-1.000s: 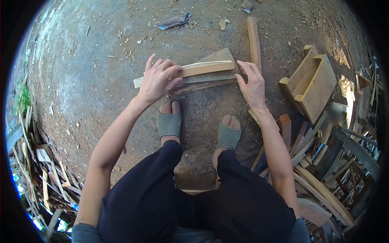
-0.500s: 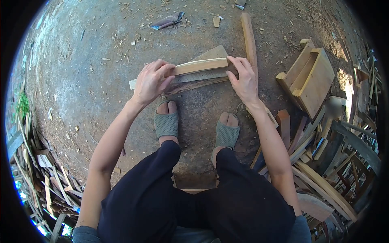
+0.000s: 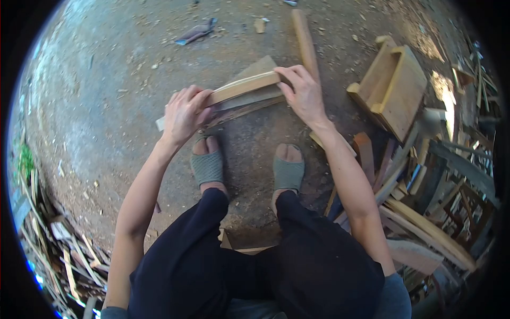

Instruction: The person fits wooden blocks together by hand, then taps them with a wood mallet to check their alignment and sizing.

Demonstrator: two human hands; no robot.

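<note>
Between my two hands is a slightly curved wooden strip point(image 3: 244, 87), pale along its upper edge. My left hand point(image 3: 183, 114) grips its left end with the fingers curled round it. At the other end, my right hand point(image 3: 300, 93) pinches the strip between thumb and fingers. Just below and behind it are other wood pieces: a flat pale board point(image 3: 260, 67) and a rough dark-edged strip point(image 3: 244, 112). How these touch the held strip is partly hidden by my hands.
A long rounded wooden bar point(image 3: 304, 45) lies beyond my right hand. To the right stands a wooden box-like frame point(image 3: 393, 87). Scrap wood is piled at the right point(image 3: 430, 228) and left point(image 3: 69, 255). A crumpled dark wrapper point(image 3: 196, 32) and wood chips lie on the floor.
The whole view has shifted, so floor objects appear further left. The strip now tilts more, its right end higher. Both hands keep their hold on it.
</note>
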